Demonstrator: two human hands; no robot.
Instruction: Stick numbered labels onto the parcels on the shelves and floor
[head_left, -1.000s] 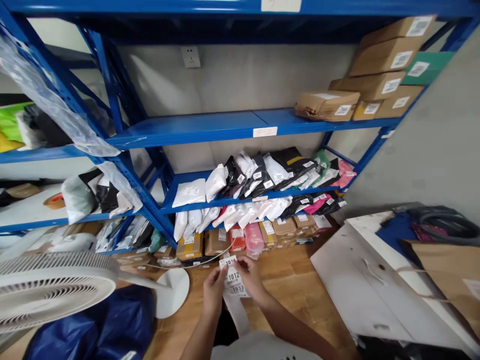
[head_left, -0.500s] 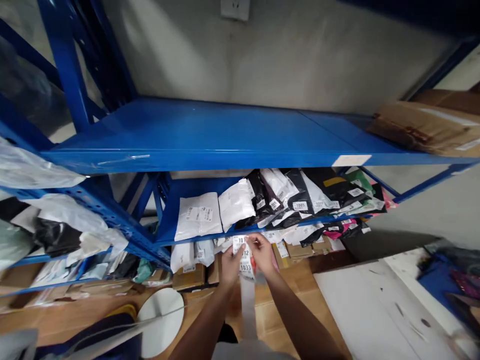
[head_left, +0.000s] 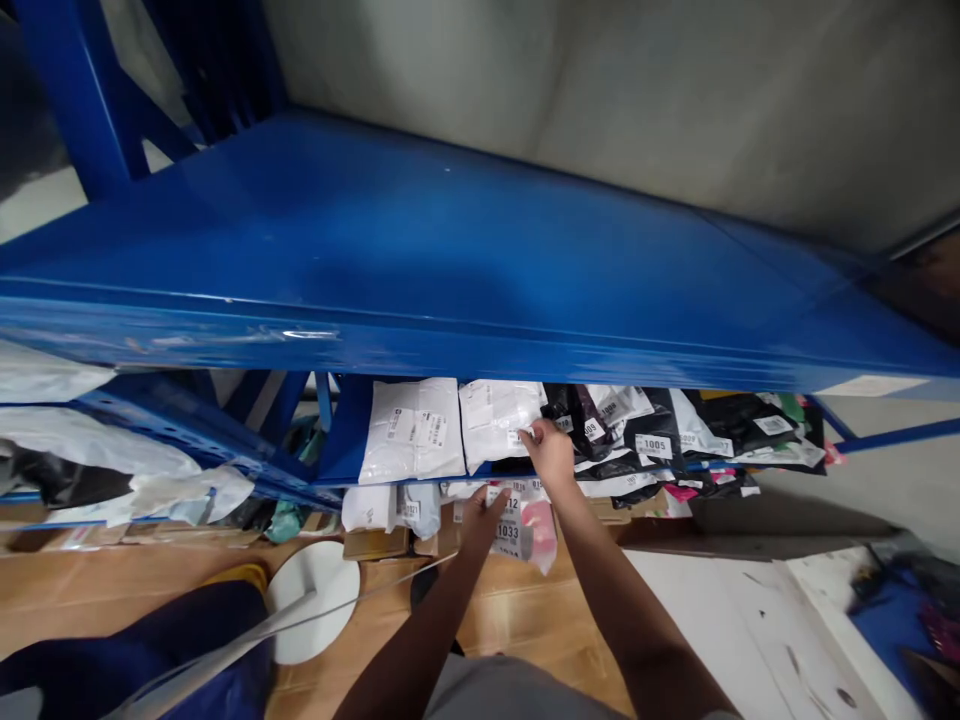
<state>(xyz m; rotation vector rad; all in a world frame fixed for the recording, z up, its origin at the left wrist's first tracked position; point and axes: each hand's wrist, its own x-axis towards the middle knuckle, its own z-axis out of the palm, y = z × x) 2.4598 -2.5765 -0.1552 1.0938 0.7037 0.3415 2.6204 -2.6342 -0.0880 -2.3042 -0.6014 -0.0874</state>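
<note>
OK, counting: two hands, one strip of labels, one loose label, and two white bags side by side at the left end of the lower shelf [head_left: 345, 440]. Left hand [head_left: 484, 515] is pinching the strip [head_left: 508, 540] just below that shelf's edge, in front of a pink bag [head_left: 544, 535]; I can read 1033 and part of 1034. Right hand [head_left: 551, 455] has its fingertips on the label [head_left: 519, 437] at the lower right corner of the second white bag [head_left: 495, 410]. The first white bag [head_left: 412, 430] lies flat, just beside it.

Compared to half a second ago: both hands were on the strip then, and now the right one is up at the bag. The upper shelf [head_left: 450, 250] fills more of the view too.

Hard to make out: the label's number is too small to read, and I can't tell if the fingers are gripping it or pressing it down. Left thumb covers some of the strip. The dark bags [head_left: 656, 420] overlap too much to count, and the upper shelf cuts off their backs.
</note>
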